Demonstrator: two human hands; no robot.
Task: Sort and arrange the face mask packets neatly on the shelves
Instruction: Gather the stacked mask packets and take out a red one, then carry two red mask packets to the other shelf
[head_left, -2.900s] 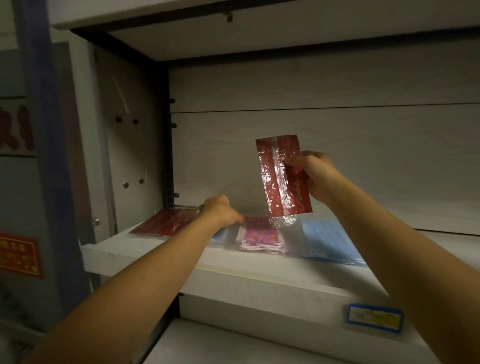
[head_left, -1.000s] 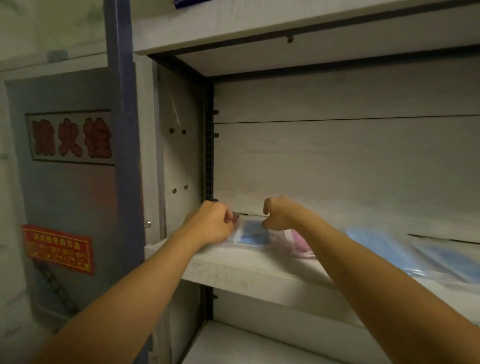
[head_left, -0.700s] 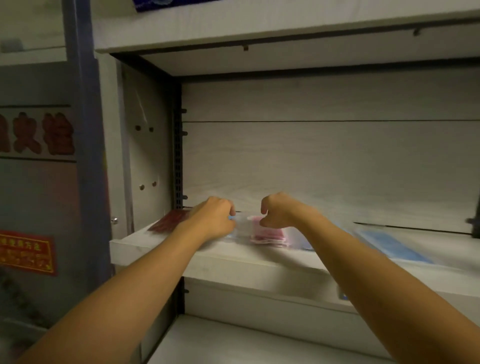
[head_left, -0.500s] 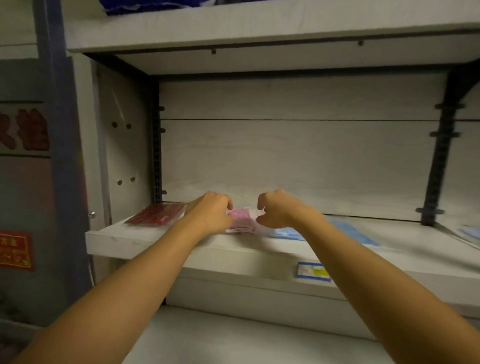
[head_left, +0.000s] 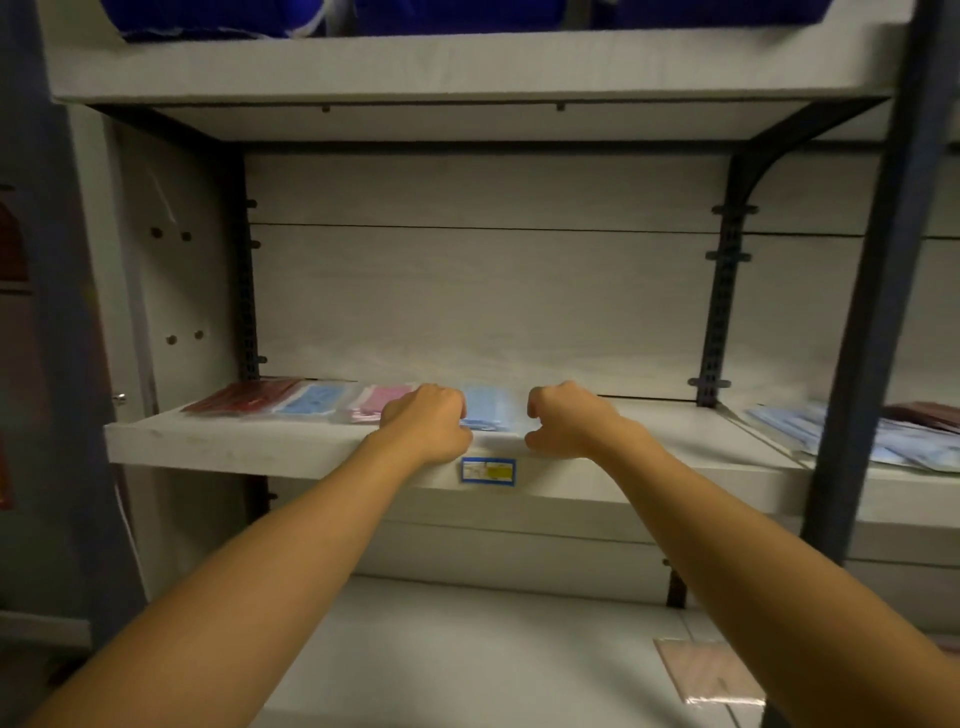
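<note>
**Both hands on a blue mask packet at the middle of the shelf**

Centre of the frame: the left hand (head_left: 426, 423) and right hand (head_left: 563, 418) are both curled, knuckles up, on either side of a light blue packet (head_left: 485, 413) lying flat on the middle shelf (head_left: 208, 441). The left one looks like it's pinching the packet's left edge. The right one is curled at its right edge, but the fingertips are tucked under, so I can't tell if it's actually gripping anything.

Running left from there along the same shelf is a tidy row — a pink packet (head_left: 382, 402) just beside the left hand, then another blue packet (head_left: 311, 400), then a dark red packet (head_left: 241, 397) at the far left end.

On the shelf's front lip, right under the hands, there's a small blue-framed price label (head_left: 488, 471).

Far right of the frame, past the dark upright post (head_left: 862, 332), a loose pile of blue packets (head_left: 831, 426) lies with some dark red ones (head_left: 930, 413) behind it. Lower right, a pale pinkish packet (head_left: 706, 673) lies on the bottom shelf (head_left: 467, 649).
</note>
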